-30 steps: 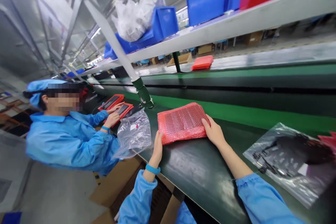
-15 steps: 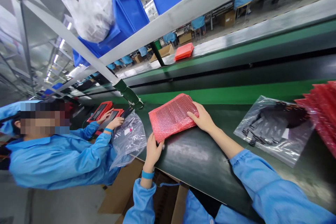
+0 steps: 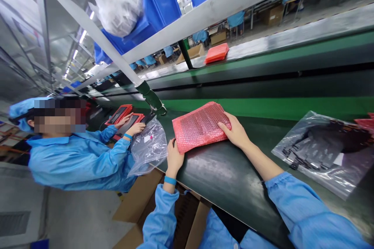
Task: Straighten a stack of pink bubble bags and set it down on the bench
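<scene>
Nearest the viewer, open brown cardboard boxes [image 3: 137, 198] stand below the near edge of the dark green conveyor belt [image 3: 222, 179], between the person's two blue sleeves.

On the belt lies a flat red bubble-wrap pouch [image 3: 198, 125], held at both ends. The left hand [image 3: 174, 157] grips its near-left corner at the belt edge, fingers curled over the corner; a blue wristband sits on that wrist. The right hand [image 3: 236, 132] rests on the pouch's right edge, fingers extended and close together on top of the wrap, palm on the belt beside it.

Just left of the pouch, a crumpled clear plastic bag [image 3: 147, 148] hangs over the belt edge. To the right, well apart from the hands, a clear plastic bag of black parts [image 3: 321, 151] lies flat on the belt.

Farther left, a co-worker in a blue smock and cap [image 3: 73, 155] has both hands on red-framed tablets [image 3: 125, 116] on the belt. A slanted grey metal post [image 3: 117, 54] meets the belt behind the pouch.

Beyond the green strip, a second red bubble-wrap stack [image 3: 216, 53] lies on the far line. Overhead, a grey shelf [image 3: 222, 4] carries blue plastic bins [image 3: 160, 4] and a white plastic bag bundle [image 3: 117, 0].
</scene>
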`<state>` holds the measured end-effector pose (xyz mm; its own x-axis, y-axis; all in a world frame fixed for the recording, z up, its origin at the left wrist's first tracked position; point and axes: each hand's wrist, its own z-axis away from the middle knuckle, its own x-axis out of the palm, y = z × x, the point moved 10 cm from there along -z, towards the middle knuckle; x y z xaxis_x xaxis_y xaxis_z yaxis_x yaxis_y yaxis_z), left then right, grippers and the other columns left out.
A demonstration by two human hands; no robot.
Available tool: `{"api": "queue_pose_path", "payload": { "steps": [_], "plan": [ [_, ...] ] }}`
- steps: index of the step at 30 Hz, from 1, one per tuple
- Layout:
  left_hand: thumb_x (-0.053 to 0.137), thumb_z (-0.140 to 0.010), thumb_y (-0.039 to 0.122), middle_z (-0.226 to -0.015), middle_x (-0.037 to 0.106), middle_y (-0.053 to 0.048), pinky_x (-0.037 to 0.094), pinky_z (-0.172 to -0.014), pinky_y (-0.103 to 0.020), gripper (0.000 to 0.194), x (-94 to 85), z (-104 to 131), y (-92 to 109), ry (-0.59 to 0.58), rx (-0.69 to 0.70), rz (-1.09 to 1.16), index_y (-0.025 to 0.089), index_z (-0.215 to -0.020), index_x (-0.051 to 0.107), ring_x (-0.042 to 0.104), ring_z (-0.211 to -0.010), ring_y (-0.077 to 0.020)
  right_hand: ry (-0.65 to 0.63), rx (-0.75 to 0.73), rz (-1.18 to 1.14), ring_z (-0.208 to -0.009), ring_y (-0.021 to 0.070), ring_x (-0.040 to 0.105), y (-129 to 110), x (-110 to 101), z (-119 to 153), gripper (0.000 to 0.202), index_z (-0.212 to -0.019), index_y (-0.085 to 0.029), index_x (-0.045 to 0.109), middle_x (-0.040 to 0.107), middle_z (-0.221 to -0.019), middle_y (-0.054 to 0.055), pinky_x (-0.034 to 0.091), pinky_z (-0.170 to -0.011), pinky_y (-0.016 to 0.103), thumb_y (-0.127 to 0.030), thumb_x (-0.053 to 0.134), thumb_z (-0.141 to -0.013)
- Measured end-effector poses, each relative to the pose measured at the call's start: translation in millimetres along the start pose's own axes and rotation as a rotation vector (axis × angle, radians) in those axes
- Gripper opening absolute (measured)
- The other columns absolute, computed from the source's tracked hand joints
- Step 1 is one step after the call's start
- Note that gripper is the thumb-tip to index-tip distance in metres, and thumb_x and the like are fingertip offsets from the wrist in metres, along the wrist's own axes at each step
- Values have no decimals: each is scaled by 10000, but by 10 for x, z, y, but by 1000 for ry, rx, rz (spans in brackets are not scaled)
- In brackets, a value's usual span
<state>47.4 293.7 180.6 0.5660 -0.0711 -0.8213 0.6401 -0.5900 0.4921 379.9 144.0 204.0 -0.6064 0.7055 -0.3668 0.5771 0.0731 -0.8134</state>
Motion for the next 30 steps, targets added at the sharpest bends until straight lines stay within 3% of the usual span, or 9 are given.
{"api": "queue_pose_path", "payload": {
  "steps": [5, 13, 17, 20, 30],
  "plan": [
    [549, -1003, 237, -1653, 508, -205, 266, -1368, -624, 502, 15, -64, 50, 6, -8, 41, 213, -1500, 620, 367, -1639, -381, -5, -1, 11, -1474, 356, 521, -35, -15, -27, 792, -1606, -166, 538, 535, -1609, 159, 362, -1321, 524, -721, 559, -1041],
    [610, -1043, 311, -1606, 630, -132, 322, -1348, -672, 370, -53, 36, 198, -52, 115, 12, 269, -1388, 737, 477, -1587, -365, -4, 6, 91, -1457, 353, 543, 74, -23, -112, 817, -1591, -164, 552, 568, -1580, 151, 369, -1316, 500, -754, 526, -1026],
    [585, -1077, 321, -1673, 567, -129, 292, -1353, -708, 384, -94, 74, 272, -58, 140, -15, 287, -1440, 708, 454, -1608, -358, -10, 50, 124, -1444, 376, 555, 117, -33, -130, 881, -1587, -177, 559, 581, -1569, 145, 412, -1295, 535, -821, 496, -988],
    [554, -1101, 320, -1739, 480, -128, 357, -1349, -627, 433, -147, 84, 387, -35, 207, -13, 290, -1524, 641, 459, -1605, -321, -6, 69, 141, -1439, 398, 560, 120, -51, -138, 916, -1578, -181, 567, 584, -1566, 152, 430, -1281, 571, -854, 483, -963],
    [602, -1060, 247, -1350, 752, -108, 504, -1240, -527, 234, -145, 93, 468, -16, 313, -22, 247, -1227, 765, 611, -1398, -303, 3, 60, 156, -1413, 436, 579, 138, -51, -162, 920, -1597, -228, 577, 602, -1549, 149, 444, -1259, 633, -883, 490, -957]
  ]
}}
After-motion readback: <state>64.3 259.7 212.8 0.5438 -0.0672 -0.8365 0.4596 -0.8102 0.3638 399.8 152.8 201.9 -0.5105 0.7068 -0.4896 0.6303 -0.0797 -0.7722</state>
